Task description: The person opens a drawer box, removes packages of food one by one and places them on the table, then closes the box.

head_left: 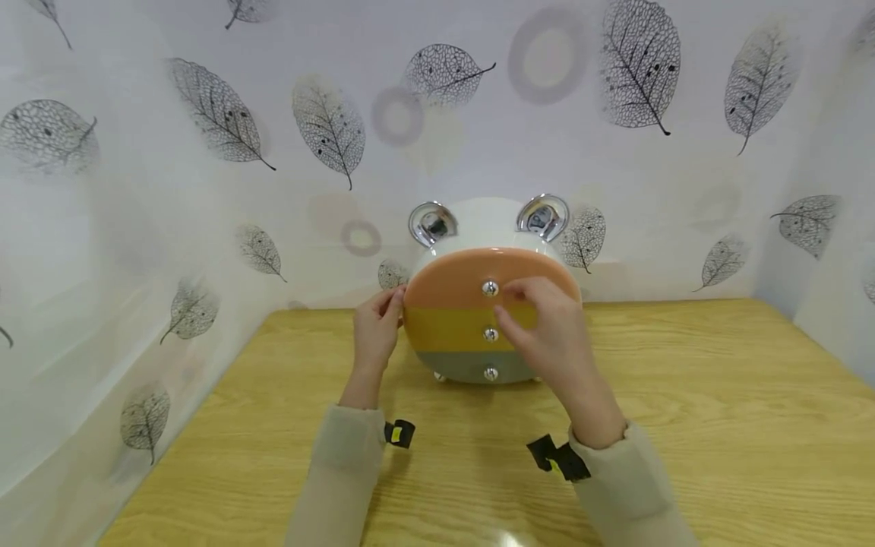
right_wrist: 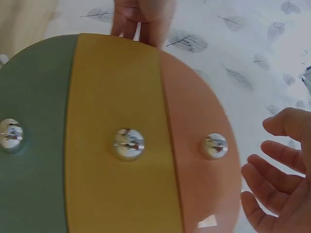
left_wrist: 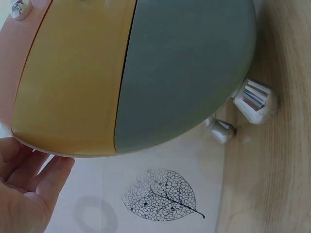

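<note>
Your left hand [head_left: 374, 333], fingers unclenched, touches the glossy tricolour oval cabinet [head_left: 447, 328]; right hand [head_left: 555, 328], before it, grasps nothing. Probably slick: pinch round chrome knobs [head_left: 491, 374].

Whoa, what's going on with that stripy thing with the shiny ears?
A person has both hands at a rounded, striped box standing on a wooden table. The left hand rests against the box's side. The right hand is in front, its fingers near the silver top knob on the orange stripe but not holding it. The yellow and grey-green stripes have a knob each too, and neither hand is on those.
</note>
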The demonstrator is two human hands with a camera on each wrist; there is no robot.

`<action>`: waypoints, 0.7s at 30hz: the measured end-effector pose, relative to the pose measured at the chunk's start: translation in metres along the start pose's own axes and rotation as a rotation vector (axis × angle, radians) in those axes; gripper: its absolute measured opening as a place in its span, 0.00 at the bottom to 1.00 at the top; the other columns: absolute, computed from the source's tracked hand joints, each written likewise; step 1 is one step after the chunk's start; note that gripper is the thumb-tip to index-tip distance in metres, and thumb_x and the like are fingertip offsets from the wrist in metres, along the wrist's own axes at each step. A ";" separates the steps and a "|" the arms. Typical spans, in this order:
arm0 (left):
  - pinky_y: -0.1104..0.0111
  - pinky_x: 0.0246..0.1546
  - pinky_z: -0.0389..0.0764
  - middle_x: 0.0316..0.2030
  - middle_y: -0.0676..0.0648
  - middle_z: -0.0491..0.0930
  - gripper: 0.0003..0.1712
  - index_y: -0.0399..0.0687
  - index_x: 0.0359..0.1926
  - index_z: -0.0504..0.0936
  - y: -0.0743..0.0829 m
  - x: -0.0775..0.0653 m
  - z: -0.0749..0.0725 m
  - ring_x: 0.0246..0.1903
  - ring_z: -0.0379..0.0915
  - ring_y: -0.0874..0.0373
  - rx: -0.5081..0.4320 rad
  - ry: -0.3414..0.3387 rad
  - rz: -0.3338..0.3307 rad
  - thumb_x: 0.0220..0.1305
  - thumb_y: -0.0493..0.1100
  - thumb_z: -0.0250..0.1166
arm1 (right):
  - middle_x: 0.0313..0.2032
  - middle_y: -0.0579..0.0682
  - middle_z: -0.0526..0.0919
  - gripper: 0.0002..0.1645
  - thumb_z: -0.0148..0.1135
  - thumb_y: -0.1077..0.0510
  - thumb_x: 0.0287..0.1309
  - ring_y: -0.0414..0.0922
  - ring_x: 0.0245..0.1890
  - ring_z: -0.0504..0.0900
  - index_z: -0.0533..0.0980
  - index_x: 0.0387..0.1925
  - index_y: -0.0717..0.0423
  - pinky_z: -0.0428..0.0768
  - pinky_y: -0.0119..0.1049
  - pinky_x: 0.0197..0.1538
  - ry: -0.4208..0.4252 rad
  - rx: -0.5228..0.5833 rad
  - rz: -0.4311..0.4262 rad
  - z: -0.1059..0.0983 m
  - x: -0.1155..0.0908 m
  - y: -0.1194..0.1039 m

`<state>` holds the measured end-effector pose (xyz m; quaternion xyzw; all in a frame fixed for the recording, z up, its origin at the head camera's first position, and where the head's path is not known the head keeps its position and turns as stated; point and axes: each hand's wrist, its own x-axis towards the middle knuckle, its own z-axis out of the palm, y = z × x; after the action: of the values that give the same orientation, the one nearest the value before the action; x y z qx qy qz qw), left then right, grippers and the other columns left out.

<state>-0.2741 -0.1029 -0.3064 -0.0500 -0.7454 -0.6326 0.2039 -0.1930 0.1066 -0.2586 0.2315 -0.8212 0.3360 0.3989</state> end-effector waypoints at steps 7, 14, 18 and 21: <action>0.67 0.32 0.80 0.39 0.41 0.79 0.13 0.37 0.43 0.80 0.001 -0.001 0.000 0.35 0.74 0.54 0.017 0.006 0.038 0.62 0.39 0.55 | 0.35 0.58 0.77 0.19 0.67 0.66 0.40 0.51 0.37 0.73 0.76 0.39 0.66 0.75 0.39 0.42 0.092 -0.055 -0.086 0.022 -0.001 0.011; 0.67 0.31 0.80 0.38 0.40 0.79 0.13 0.36 0.42 0.80 0.002 -0.002 0.001 0.34 0.75 0.53 0.033 0.012 0.062 0.62 0.39 0.55 | 0.39 0.60 0.74 0.22 0.68 0.66 0.40 0.54 0.39 0.70 0.75 0.42 0.67 0.74 0.40 0.40 0.134 -0.072 -0.126 0.036 -0.003 0.017; 0.68 0.30 0.80 0.38 0.40 0.79 0.13 0.36 0.42 0.80 0.001 -0.001 0.000 0.33 0.75 0.53 0.039 0.016 0.056 0.62 0.40 0.55 | 0.39 0.61 0.73 0.22 0.67 0.68 0.40 0.54 0.39 0.70 0.74 0.42 0.67 0.73 0.41 0.41 0.164 -0.071 -0.125 0.042 -0.001 0.019; 0.68 0.30 0.80 0.38 0.40 0.79 0.13 0.36 0.42 0.80 0.001 -0.001 0.001 0.33 0.75 0.53 0.041 0.018 0.057 0.62 0.40 0.55 | 0.37 0.60 0.73 0.21 0.67 0.68 0.41 0.53 0.38 0.69 0.75 0.41 0.68 0.72 0.40 0.41 0.179 -0.069 -0.109 0.045 0.002 0.020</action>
<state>-0.2729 -0.1019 -0.3055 -0.0612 -0.7547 -0.6116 0.2295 -0.2294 0.0867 -0.2848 0.2310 -0.7796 0.3048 0.4959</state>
